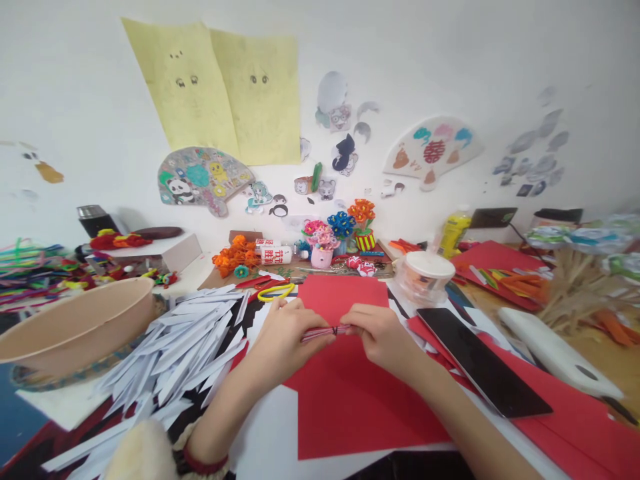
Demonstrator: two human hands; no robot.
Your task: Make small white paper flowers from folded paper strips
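Note:
My left hand (284,333) and my right hand (384,339) meet over the middle of the table, both closed. Between them they pinch a thin folded paper bundle (325,331), reddish and pale along its layered edge. A small dark tie or wire (335,330) shows at its middle, close to my right fingertips. Below lies a large red paper sheet (360,407) on white paper. Just beyond my left hand rest yellow-handled scissors (277,291). My fingers hide both ends of the bundle.
Left are a heap of folded white paper strips (175,347) and a beige basin (80,327). Right are a black phone or tablet (483,360), a white device (560,350) and a lidded tub (427,277). Flower crafts (323,243) line the wall.

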